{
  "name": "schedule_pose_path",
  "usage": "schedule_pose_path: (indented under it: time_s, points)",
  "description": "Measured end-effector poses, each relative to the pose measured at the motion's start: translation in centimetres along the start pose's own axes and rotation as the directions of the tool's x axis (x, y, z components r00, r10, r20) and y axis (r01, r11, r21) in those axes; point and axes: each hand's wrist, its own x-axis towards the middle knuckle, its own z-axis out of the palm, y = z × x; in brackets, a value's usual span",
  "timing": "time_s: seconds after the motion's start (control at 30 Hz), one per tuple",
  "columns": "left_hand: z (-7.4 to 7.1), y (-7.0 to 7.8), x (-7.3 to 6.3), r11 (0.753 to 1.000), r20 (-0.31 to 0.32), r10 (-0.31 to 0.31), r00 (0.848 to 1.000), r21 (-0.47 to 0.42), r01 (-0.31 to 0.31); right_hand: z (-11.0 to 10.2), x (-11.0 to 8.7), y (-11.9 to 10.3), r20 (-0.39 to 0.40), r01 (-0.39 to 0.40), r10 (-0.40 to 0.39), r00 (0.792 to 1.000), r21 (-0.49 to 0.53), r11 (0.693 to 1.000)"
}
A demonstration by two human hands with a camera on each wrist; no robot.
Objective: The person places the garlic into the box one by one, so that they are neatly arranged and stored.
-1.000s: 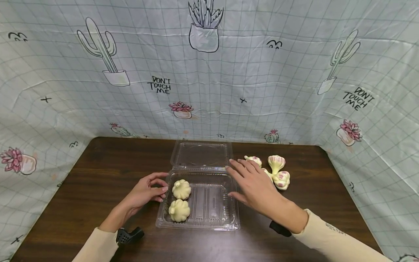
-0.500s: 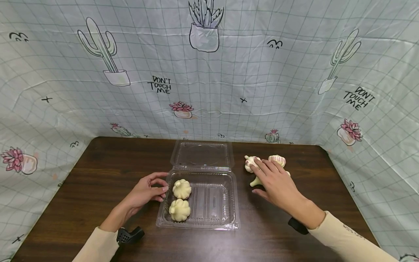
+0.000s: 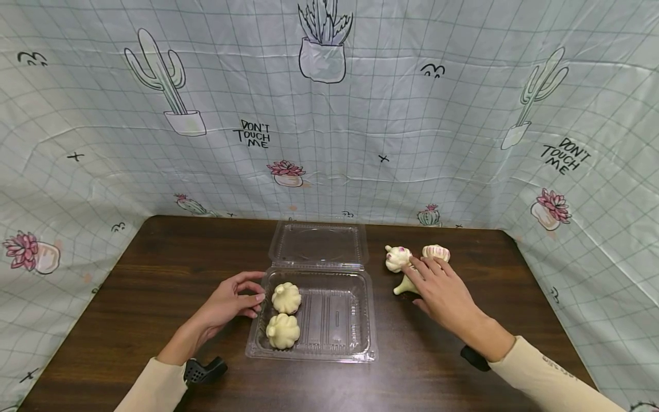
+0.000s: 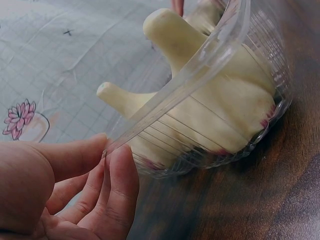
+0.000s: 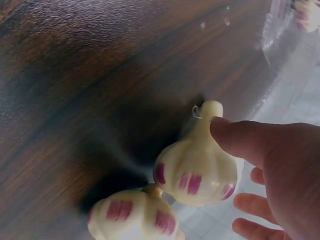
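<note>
Right hand (image 3: 445, 294): over the near garlic, fingers out long and loose, thumb apart from them. It is wide and not squeezing. I can't tell if the thumb touches the neck or sits just in front of it.
Near garlic (image 5: 197, 167): on the brown table (image 3: 154, 274), to the right of the clear box (image 3: 368, 286). It lies on its side with its neck toward the box.
Next-door garlic (image 5: 132, 220): its neck touches the near garlic, or almost does.
Back garlics: the left one (image 3: 399, 259) and the right one (image 3: 436, 253) lie just past the fingers.
Good grip: it seems best to put the thumb on one side of the fat part and the fingers on the other, then squeeze gently. The skin looks smooth, so it may slip if only the neck is held.
Watch out: a bump could roll the next-door garlic. Going straight up first looks safest.
Left hand (image 3: 230, 300): pinches the box's rim. A light pinch should do, as thin plastic may bend.
Inside the box: the far bulb (image 3: 286, 298) and the close bulb (image 3: 282, 331) sit along the left side, necks up.
Lid (image 3: 317, 243): flipped back, out of the way.
</note>
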Motion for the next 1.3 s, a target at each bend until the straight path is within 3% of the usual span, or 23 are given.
schedule_pose_path:
  time_s: [0.43,0.8,1.13,1.3]
  points:
    - [-0.1,-0.2,0.0,1.000,-0.002,-0.002,1.000,-0.002,0.002,0.8,-0.1,0.0,0.019,0.023,-0.023,1.000,-0.013,1.000]
    - [-0.1,-0.1,0.1,1.000,0.001,0.005,1.000,-0.003,-0.005,1.6,0.5,0.2,-0.059,0.042,-0.043,0.997,-0.021,0.999]
    - [-0.1,-0.2,0.1,1.000,-0.002,0.002,1.000,-0.008,-0.002,1.8,0.8,0.2,-0.027,0.031,-0.033,0.999,-0.047,0.998]
    - [-0.1,-0.2,0.1,1.000,0.001,0.003,1.000,-0.010,-0.003,1.7,0.9,0.4,-0.046,0.041,-0.044,0.998,-0.050,0.998]
